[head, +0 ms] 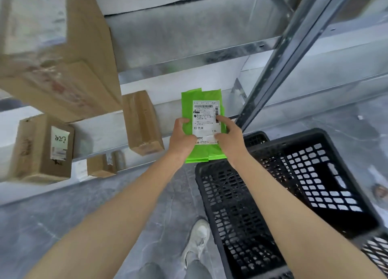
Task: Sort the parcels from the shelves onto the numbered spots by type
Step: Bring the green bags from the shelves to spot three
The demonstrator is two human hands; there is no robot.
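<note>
A flat bright green parcel bag point(189, 102) with a white shipping label facing up is held out in front of me, just off the metal shelf point(189, 54). My left hand point(181, 139) grips its left edge, thumb on the label. My right hand point(230, 136) grips its right edge, with thumb and a finger lying on the label. The bag hangs above the floor, close to the far left corner of a black plastic crate point(273, 205). Brown cardboard boxes stand on the shelves: a large one point(63, 69), a labelled one point(45, 146) and a narrow one point(141, 121).
A small cardboard box point(100, 165) sits low on the shelf near the floor. A grey metal upright point(294, 54) of the rack slants down to the crate. My white shoe point(197, 241) is on the grey floor beside the crate.
</note>
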